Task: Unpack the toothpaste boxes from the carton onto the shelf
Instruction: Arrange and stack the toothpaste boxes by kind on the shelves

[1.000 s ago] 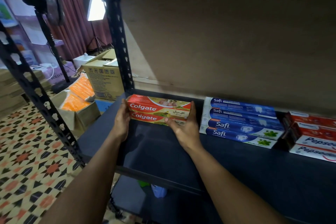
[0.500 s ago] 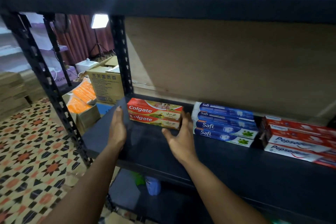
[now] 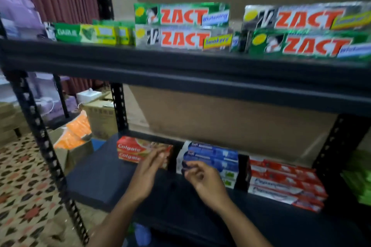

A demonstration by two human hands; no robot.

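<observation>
While the left hand (image 3: 147,174) lies flat and empty in front of the right end of the two stacked Colgate boxes (image 3: 130,152), at lower centre of the frame on the lower shelf (image 3: 104,178), the right hand (image 3: 206,180) hangs loosely curled, holding nothing, before the Safi boxes (image 3: 214,156). A stray brush from either could knock the top Colgate box askew.

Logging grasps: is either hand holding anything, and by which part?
Nothing is held. The left hand, fingers straight, is by the Colgate boxes; the right hand is loosely curled and empty.
</observation>
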